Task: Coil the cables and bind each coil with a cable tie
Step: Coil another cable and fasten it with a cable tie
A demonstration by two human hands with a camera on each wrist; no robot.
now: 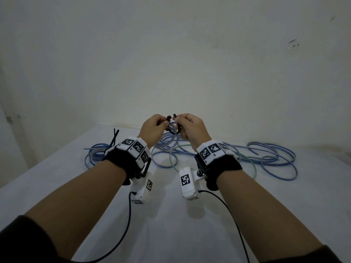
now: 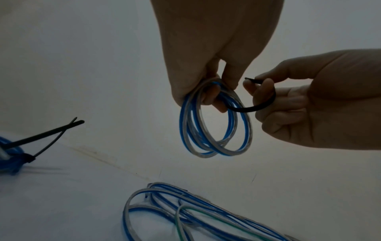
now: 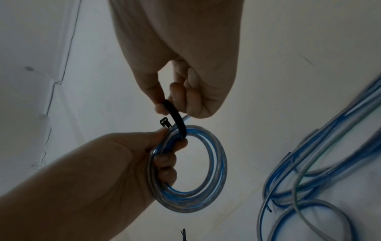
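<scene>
both forearms reach forward side by side, bare to the wrists, each wrist wrapped in a black band that carries white marker blocks and a small white camera unit slung beneath. the left hand (image 1: 152,128) and the right hand (image 1: 191,130) are raised together in front of the body, knuckles nearly meeting, backs turned outward. the left hand's fingers (image 3: 167,161) are curled, the thumb pressed toward the forefinger in a pinch near its top. the right hand's thumb and forefinger pinch together at their tips (image 2: 261,84), while its other fingers fold loosely into the palm. dark sleeves cover both upper arms.
</scene>
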